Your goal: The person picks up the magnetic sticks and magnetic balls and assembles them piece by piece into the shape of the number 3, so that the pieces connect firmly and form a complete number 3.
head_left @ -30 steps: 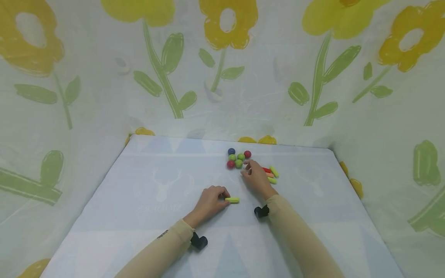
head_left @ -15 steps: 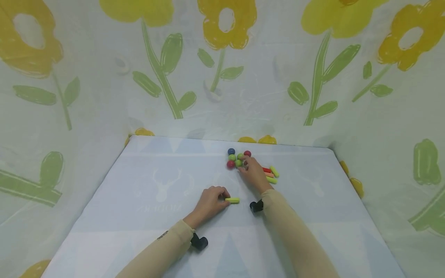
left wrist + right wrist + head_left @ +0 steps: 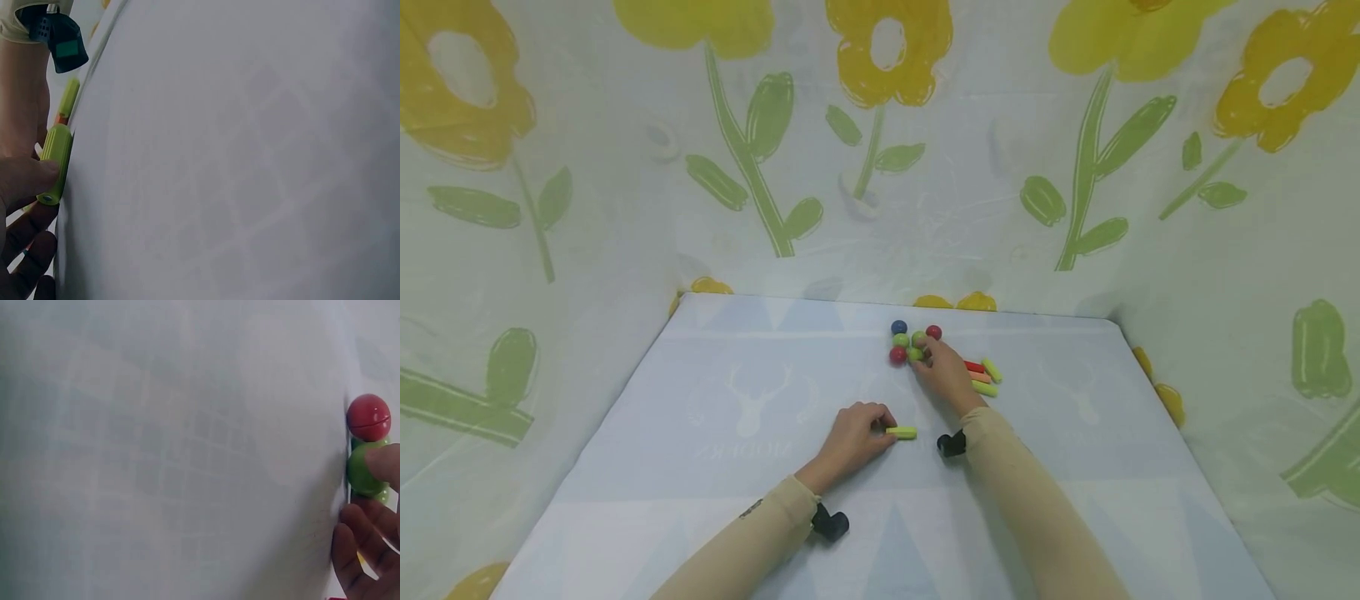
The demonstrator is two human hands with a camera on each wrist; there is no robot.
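My left hand (image 3: 856, 435) pinches a yellow-green ridged cylinder (image 3: 904, 432) near the middle of the table. In the left wrist view the thumb lies across this cylinder (image 3: 55, 164), and a dark spot shows on its end. Farther back, my right hand (image 3: 946, 372) reaches into a cluster of balls and holds a green ball (image 3: 364, 470) between thumb and fingers. Beside it in the right wrist view is a red ball (image 3: 369, 417). The head view shows another red ball (image 3: 898, 355), a blue ball (image 3: 898, 327) and more green balls around the fingers.
Right of my right hand lie a red stick (image 3: 974, 367), an orange stick (image 3: 980, 377) and two yellow-green sticks. A pale printed cloth covers the table (image 3: 700, 467). Flower-patterned curtains (image 3: 970, 183) stand at the back and sides.
My right hand has moved left and slightly forward to the balls, and its thumb and fingers have come around a green ball. The left hand has kept still with the yellow-green cylinder.
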